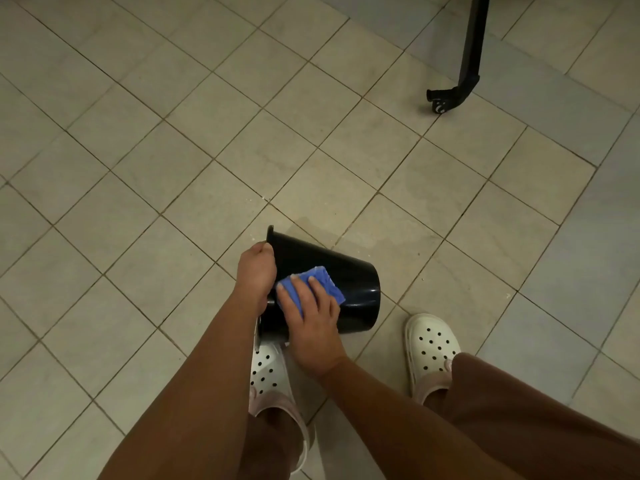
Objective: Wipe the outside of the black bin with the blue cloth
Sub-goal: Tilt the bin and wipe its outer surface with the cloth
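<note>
Black bin (325, 271) tipped on its side above the tiled floor (173, 150), long axis running left to right — left hand (257, 271) clamps its rim end, right hand (313, 318) presses the blue cloth (320, 280) flat on the upper wall.

Dim, warm indoor light; floor (207, 133) tiles bow at the edges (wide-angle lens), glare on the black bin (360, 292).

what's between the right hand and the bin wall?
The blue cloth, folded, pressed flat by the right hand against the side of the black bin. Head view shows it. The left hand grips the rim.
</note>
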`<state>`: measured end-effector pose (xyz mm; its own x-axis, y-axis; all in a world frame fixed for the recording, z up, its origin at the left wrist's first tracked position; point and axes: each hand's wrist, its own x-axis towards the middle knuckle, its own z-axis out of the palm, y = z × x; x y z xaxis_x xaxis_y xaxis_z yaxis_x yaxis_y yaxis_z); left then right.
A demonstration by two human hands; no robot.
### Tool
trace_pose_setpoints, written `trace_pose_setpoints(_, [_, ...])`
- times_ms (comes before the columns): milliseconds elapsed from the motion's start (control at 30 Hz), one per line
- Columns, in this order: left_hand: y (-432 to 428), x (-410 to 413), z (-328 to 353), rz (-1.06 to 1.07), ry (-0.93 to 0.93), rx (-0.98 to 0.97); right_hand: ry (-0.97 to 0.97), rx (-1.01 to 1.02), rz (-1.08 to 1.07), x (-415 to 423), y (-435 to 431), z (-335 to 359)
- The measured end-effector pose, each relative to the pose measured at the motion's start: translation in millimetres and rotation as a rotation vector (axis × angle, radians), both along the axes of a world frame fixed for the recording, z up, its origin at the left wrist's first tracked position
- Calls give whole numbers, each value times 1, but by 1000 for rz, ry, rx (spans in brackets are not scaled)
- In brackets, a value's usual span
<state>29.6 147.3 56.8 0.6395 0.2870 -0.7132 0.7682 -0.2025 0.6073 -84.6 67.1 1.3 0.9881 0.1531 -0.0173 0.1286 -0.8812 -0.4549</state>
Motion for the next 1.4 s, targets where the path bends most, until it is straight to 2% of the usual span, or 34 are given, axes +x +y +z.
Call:
trace_pose_setpoints(167, [0,-1,6,23,-104,-21,114,43,-107,42,-28,3])
trace_pose_setpoints(267, [5,-3,6,34,-126,-7,282,55,-246,49,-68,-10])
trace_pose_setpoints(433, [5,-1,10,-31,-94,-17,405,71,-361,44,-93,-21])
trace_pose_setpoints(600, [13,4,14,36,38,-81,393,79,-370,45,-95,-23])
trace_pose_setpoints(733, [6,7,15,88,106,-163,334,-26,-266,38,-102,-23])
trace_pose_setpoints(800, [3,10,15,60,122,-134,294,-85,-247,35,-109,-26])
trace_pose_setpoints(900, [5,13,15,1,91,-43,347,-91,-427,40,-118,-24])
trace_pose_setpoints(1033, [8,13,12,-17,62,-27,324,294,-766,58,-120,-5])
trace_pose_setpoints(1100, [8,13,13,-10,51,-34,307,465,-773,66,-115,6])
trace_pose_setpoints(1267, [7,12,16,13,-31,-51,127,711,-801,85,-95,33])
trace_pose_setpoints(1333, [5,12,18,29,-56,-59,144,973,-824,89,-89,37])
trace_pose_setpoints(1400, [5,11,18,48,-69,-72,297,1270,-866,94,-87,39])
